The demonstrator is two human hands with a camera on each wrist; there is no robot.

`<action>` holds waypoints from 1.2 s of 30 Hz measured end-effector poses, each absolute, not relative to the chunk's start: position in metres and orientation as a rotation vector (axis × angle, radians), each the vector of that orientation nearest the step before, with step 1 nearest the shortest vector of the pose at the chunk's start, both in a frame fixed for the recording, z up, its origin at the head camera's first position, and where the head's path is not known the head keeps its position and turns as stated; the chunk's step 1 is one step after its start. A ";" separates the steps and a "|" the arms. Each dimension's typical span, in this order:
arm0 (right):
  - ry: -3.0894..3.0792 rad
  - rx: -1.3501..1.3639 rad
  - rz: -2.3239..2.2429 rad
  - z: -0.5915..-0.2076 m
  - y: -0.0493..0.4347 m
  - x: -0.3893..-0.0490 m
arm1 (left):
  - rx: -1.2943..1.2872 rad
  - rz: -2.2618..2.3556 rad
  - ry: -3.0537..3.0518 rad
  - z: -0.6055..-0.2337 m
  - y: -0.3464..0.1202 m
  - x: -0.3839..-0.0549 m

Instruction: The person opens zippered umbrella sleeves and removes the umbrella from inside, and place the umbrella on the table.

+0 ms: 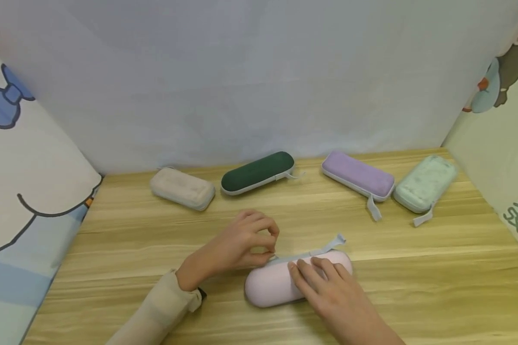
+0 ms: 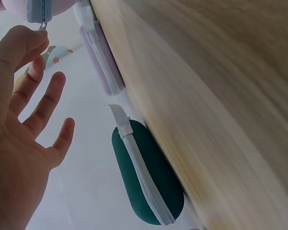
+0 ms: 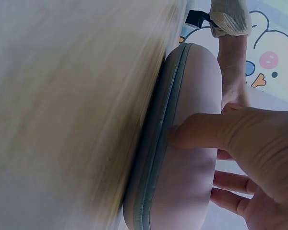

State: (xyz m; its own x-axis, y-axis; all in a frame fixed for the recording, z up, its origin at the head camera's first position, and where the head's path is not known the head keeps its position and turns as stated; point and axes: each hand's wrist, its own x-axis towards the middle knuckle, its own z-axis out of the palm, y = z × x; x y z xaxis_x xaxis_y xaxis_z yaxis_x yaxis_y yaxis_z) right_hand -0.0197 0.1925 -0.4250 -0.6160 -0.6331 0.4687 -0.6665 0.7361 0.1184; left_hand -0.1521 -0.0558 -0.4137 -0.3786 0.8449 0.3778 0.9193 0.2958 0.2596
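A pale pink zippered case [image 1: 269,286] with rounded ends lies on the wooden table, its grey-blue zip facing away in the head view. With thumb and index finger, my left hand [image 1: 247,242] pinches the small metal zipper pull [image 2: 44,24] near the case's left end; its other fingers are spread apart. My right hand [image 1: 334,292] grips the right half of the case. In the right wrist view, the thumb [image 3: 197,130] presses the near side by the zip seam, which is closed there, while the fingers reach over to the opposite side. A fabric tab [image 1: 335,242] sticks up at the right end.
Along the back of the wooden table [image 1: 125,249] lie a cream case [image 1: 182,187], a dark green case [image 1: 258,172], a purple case [image 1: 358,173] and a mint case [image 1: 426,183]. A white backdrop [image 1: 259,86] rises behind them, with cartoon-printed panels on both sides.
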 end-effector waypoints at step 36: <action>-2.362 1.020 0.145 -0.427 0.196 -0.021 | -1.855 -0.717 -2.435 -0.406 0.004 -0.174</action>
